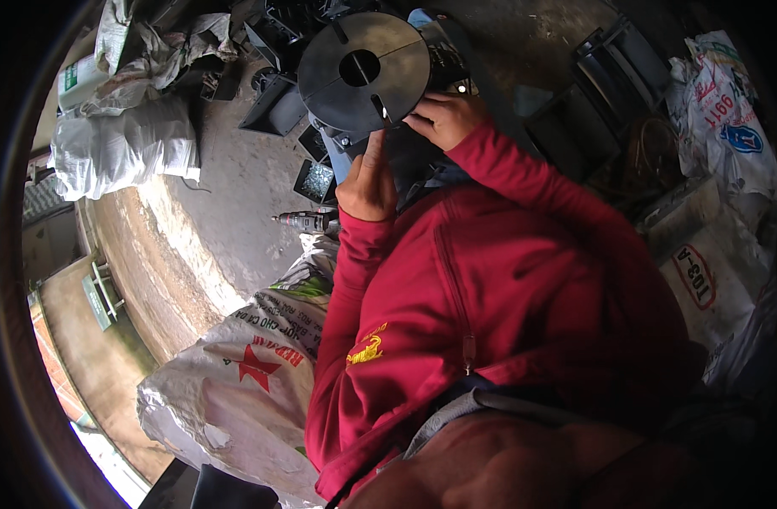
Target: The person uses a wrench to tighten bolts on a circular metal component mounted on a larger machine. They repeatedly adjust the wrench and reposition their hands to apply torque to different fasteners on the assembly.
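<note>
A dark grey round metal plate (397,53), with a round hole in its middle and slots cut in it, lies on top of an assembly in front of me. My left hand (369,184) is at the plate's near edge, its index finger stretched up to the rim below a slot and its other fingers partly bent. Beside that slot, to the right, my right hand (448,119) has thumb and fingers drawn together at the rim. What sits between them is hidden. A bolt head (345,142) shows on the bracket under the plate's left side.
A black bin of small metal fasteners (316,181) stands left of my left hand, with a power drill (303,220) on the floor nearer me. Black metal housings (274,106) lie beyond, more (575,127) at right. A white sack (235,390) stands by my left arm.
</note>
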`<state>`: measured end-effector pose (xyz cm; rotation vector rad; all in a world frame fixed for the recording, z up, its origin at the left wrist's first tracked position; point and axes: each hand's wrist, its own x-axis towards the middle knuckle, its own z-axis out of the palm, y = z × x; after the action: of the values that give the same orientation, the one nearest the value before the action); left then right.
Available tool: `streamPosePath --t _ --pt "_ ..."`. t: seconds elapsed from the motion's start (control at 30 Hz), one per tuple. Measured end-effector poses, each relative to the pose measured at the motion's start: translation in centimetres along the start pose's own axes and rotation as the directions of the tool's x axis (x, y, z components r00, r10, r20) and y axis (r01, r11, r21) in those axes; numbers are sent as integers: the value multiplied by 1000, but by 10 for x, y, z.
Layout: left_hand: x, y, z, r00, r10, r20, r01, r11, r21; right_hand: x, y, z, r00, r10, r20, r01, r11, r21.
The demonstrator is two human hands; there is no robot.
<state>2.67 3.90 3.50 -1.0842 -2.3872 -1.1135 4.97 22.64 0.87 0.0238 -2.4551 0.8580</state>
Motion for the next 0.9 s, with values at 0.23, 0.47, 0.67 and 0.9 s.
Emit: streamPosePath --t 0.23,0.47,0.67,0.9 --pt "-9 -6 1 996 -20 81 5 983 184 -3 -4 5 1000 11 -3 -11 1000 7" --pt "-8 -16 8 999 33 -1 -33 993 118 3 -3 5 1000 22 1 -22 999 34" --pt "-6 -6 -1 994 67 -85 -65 997 32 0 -4 0 1000 17 5 -17 1000 5" --pt "-4 0 -8 991 64 -116 -63 998 5 -2 -3 1 999 4 -37 -3 1000 19"
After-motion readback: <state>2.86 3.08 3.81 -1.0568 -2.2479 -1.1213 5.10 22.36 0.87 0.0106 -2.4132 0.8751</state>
